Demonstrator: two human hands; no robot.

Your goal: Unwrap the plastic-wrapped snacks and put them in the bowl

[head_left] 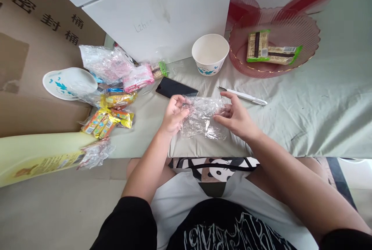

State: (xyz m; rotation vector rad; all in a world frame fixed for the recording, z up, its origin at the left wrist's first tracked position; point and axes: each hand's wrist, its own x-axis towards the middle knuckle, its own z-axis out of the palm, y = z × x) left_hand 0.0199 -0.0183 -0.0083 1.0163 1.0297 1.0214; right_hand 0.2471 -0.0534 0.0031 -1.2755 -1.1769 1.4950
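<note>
A crinkled clear plastic bag (203, 120) is spread between my two hands, just over the near part of the cloth-covered table. My left hand (174, 116) pinches its left edge between thumb and fingers. At the other side, my right hand (236, 116) has its thumb and curled fingers on the bag's right edge, with the index finger raised. Behind the left hand lies a black phone (176, 88), partly covered by the bag and fingers. Just beyond the right hand is a white pen-like craft knife (244, 95).
A white paper bowl (210, 54) stands behind the phone. The pink ribbed basin (241, 66) at right holds two packaged snacks (269, 50). Wrapped snacks (109, 120), plastic packaging (107, 64) and a tipped paper bowl (68, 83) crowd the left. Boxes (162, 13) line the back.
</note>
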